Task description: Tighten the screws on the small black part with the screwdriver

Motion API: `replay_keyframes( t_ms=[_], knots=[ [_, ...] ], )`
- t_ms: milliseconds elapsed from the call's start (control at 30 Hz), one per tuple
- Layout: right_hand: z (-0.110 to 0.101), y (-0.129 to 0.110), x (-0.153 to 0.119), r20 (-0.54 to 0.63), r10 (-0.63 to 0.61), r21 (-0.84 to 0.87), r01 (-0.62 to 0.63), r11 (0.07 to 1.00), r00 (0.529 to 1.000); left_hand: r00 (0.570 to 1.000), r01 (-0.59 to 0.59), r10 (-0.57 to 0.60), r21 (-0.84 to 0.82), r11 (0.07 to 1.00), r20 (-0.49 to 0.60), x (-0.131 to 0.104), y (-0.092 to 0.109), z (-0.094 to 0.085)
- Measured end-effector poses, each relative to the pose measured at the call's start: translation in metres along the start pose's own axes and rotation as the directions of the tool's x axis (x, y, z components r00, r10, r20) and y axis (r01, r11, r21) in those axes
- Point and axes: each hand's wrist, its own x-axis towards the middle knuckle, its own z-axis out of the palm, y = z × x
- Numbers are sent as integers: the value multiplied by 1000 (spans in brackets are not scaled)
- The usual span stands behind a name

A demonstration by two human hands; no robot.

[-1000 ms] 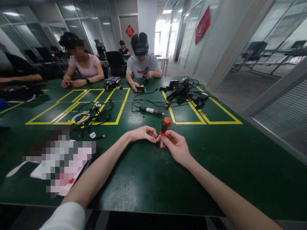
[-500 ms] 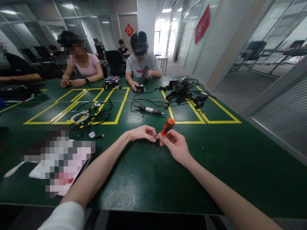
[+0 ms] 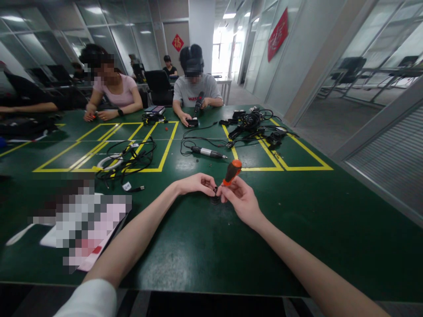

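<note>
My left hand (image 3: 200, 184) has its thumb and fingers closed on a small black part (image 3: 215, 199), whose round base rests on the green table (image 3: 185, 246). Just right of it, my right hand (image 3: 243, 198) holds a screwdriver (image 3: 232, 171) with an orange and dark grey handle. The handle leans up above the fingers. The screwdriver's lower end is hidden by the fingers close to the black part.
Beyond my hands lies a grey and black pen-shaped electric tool (image 3: 208, 152). Tangled cables lie at left (image 3: 142, 154) and right (image 3: 253, 123), around yellow tape outlines. Across the table a person (image 3: 196, 88) holds a power driver; others sit further left.
The screwdriver handle has shifted slightly up and tilts a little more to the right. My left hand has barely moved.
</note>
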Motion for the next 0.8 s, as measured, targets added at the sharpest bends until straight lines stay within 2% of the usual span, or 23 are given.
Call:
replay_keyframes(
  t_ms=[267, 567, 800],
  knots=[
    [-2, -6, 3, -14, 3, -73, -4, 997, 1000, 1000, 2, -2, 4, 1000, 5, 0, 0, -1],
    [-4, -3, 4, 78, 81, 40, -84, 996, 994, 1000, -9, 9, -3, 1000, 16, 0, 0, 1],
    [-2, -4, 2, 31, 86, 32, -87, 996, 996, 1000, -1, 1, 0, 1000, 5, 0, -1, -1]
  ],
)
